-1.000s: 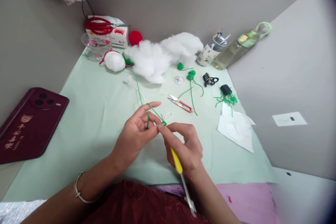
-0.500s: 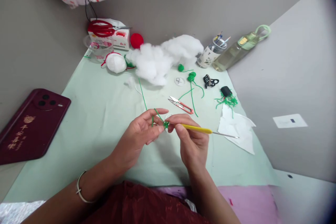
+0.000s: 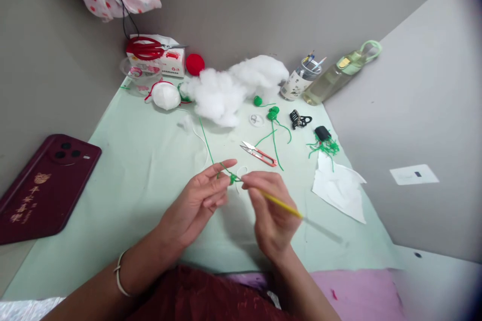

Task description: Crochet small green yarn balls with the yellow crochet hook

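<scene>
My left hand (image 3: 203, 193) pinches a small piece of green crochet (image 3: 232, 179) between thumb and fingers. Green yarn (image 3: 206, 139) comes from the far side of the table and passes over its raised index finger. In my right hand (image 3: 273, 210) is a crochet hook (image 3: 282, 203) with a yellow handle, gripped like a pen, its rear end blurred. The hook's tip meets the green piece at a loop of yarn. A thin white thread (image 3: 243, 169) curls beside the work. Beyond the hands lie thread snips (image 3: 259, 153) with orange-red handles.
White stuffing (image 3: 218, 98) sits at the back, near a white yarn ball (image 3: 165, 96) and a red ball (image 3: 195, 64). Small green crocheted pieces (image 3: 273, 113), a black hair claw (image 3: 299, 119) and white paper (image 3: 337, 185) lie to the right. A dark red phone (image 3: 52, 185) is at left.
The hook has tilted, its rear end swinging down toward me, and its tip has drawn slightly away from my left fingers with a loop. My left hand has shifted slightly left.
</scene>
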A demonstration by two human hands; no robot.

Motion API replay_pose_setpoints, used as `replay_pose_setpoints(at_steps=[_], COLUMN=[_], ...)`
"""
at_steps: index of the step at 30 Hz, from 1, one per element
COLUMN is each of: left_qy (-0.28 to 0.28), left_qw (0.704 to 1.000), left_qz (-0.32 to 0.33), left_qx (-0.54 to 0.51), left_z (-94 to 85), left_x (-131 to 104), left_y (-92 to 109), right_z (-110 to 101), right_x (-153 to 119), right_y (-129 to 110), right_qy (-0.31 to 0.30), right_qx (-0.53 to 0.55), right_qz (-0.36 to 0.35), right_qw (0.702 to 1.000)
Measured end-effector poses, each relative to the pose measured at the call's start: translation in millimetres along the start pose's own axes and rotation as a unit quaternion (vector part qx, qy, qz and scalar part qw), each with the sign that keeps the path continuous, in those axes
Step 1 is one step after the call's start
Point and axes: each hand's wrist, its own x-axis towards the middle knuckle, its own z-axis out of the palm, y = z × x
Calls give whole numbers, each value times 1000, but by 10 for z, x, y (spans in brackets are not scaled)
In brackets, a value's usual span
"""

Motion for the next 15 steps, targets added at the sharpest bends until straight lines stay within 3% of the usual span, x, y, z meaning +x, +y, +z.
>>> replay_pose_setpoints(at_steps=[4,8,13,15], left_qy=[25,26,10,14], left_qw=[998,993,992,990], left_qz=[35,59,42,50], left_qx=[39,101,119,131], left_z=[-9,13,-29,-52], left_x=[4,-6,-12,-17], left_y=[17,-9,9,28], right_z=[-23,16,-47,-87], right_x=[119,133,122,121], right_y=[-37,-5,42,19], right_qy=[2,-29,-35,-40], right_qx=[156,137,231,214], right_qz=[86,79,132,130], right_qw=[984,987,963,967])
